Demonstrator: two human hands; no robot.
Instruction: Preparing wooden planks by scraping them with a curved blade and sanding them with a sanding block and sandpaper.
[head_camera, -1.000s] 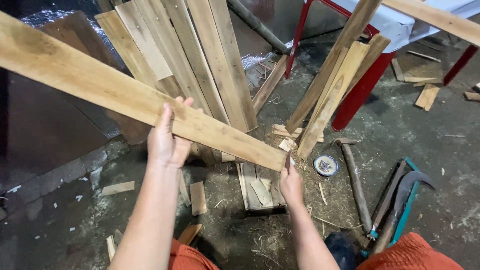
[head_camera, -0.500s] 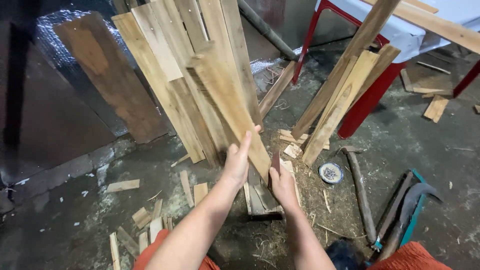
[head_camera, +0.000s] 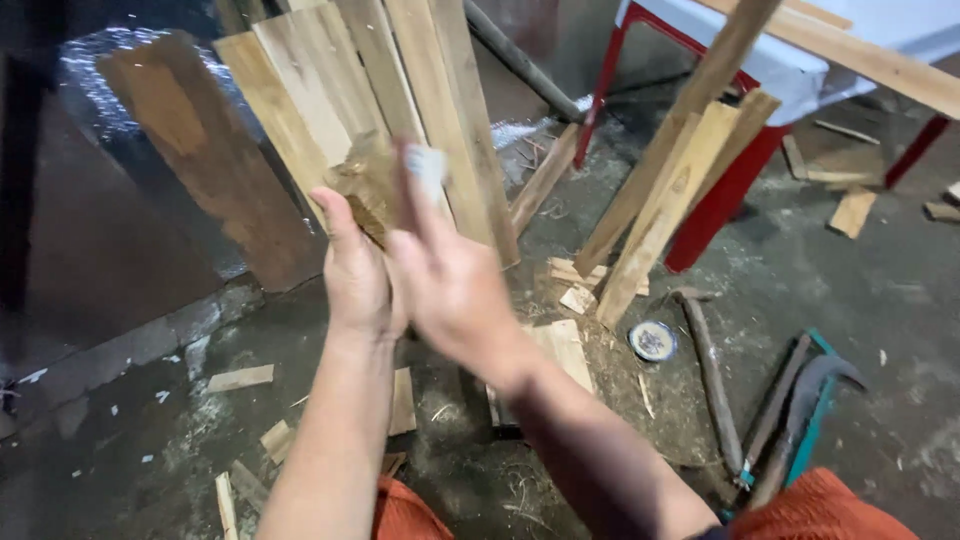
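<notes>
Both hands are raised in front of the leaning planks (head_camera: 400, 120), holding one plank (head_camera: 368, 182) end-on to the camera; its end sits at centre, above the floor, and the rest runs away from view. The left hand (head_camera: 355, 270) is closed round the left edge of the plank, thumb up along the side. The right hand (head_camera: 450, 285) lies across the near face with fingers (head_camera: 415, 175) extended upward; motion blur hides the far side, so it appears to press rather than wrap, but this cannot be confirmed.

To handle the piece well: keep the left grip firm; bring the right fingers fully round the edge before shifting weight; watch the rough, splintered end grain near both palms.

Edges and open room: the stack of planks stands directly behind, close to the held end. To the right, further boards (head_camera: 660, 220) lean against a red-legged bench (head_camera: 720, 190), leaving a narrow gap. On the floor (head_camera: 880, 290), offcuts (head_camera: 560, 345) lie under the hands, with a small round tin (head_camera: 652, 341) and long-handled tools (head_camera: 790, 410) near right. The left side, by the dark sheet (head_camera: 190, 170), offers the widest free space; the floor there holds only scattered scraps (head_camera: 240, 378).
</notes>
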